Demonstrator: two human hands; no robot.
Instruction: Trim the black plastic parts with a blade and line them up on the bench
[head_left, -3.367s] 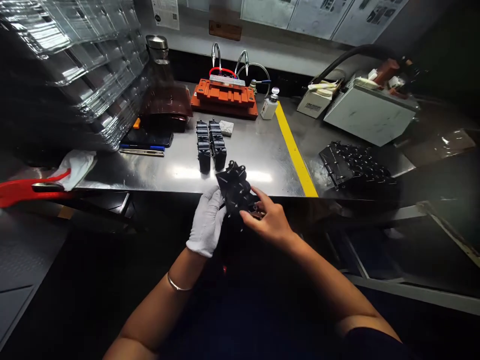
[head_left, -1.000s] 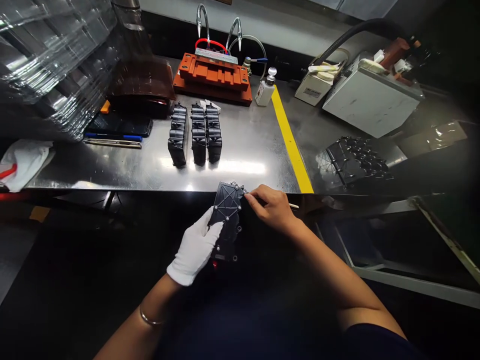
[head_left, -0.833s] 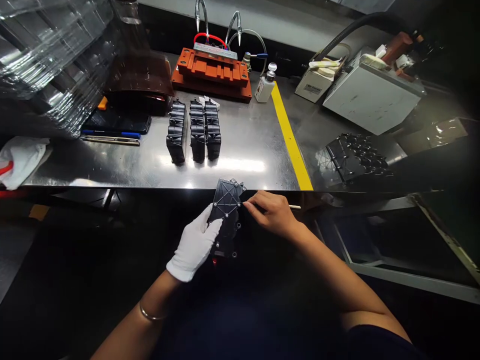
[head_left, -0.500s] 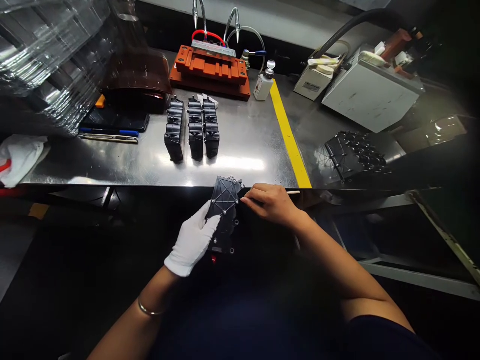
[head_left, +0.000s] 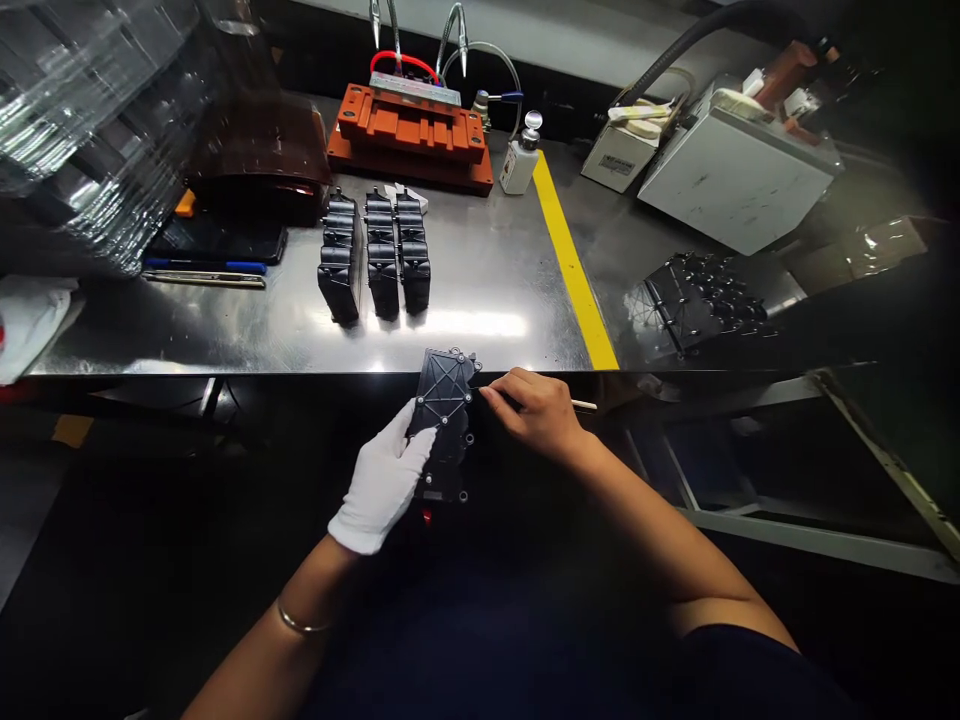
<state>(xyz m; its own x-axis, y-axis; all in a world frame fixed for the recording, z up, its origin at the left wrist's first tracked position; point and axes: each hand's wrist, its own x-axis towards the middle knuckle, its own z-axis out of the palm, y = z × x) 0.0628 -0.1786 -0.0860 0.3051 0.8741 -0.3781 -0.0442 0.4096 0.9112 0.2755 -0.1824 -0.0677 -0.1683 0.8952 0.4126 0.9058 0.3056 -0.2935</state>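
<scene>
My left hand [head_left: 381, 482], in a white glove, grips a flat black plastic housing [head_left: 444, 400] by its left edge, thumb on the face. Crossed ribs and several screws mark that face, and ring-shaped lugs line its right edge. My bare right hand [head_left: 538, 408] pinches a thin stick [head_left: 583, 405] whose pale end sticks out behind the fingers. A fine dark tip points from the fingertips toward the housing's right edge; I cannot tell whether it touches. Both hands are just in front of the bench edge.
Three black housings [head_left: 381, 265] stand upright on the metal bench [head_left: 495, 275]. Behind them sits an orange fixture [head_left: 409, 135], with a white pump bottle [head_left: 520, 160] beside it. Yellow tape [head_left: 574, 265] crosses the bench. More black parts [head_left: 697, 305] lie right; stacked clear trays [head_left: 82, 130] rise left.
The view has shifted slightly, so the bench items sit a little further left. My right hand has drawn slightly back from the housing, and the fine tip now shows. Both holds are unchanged.
</scene>
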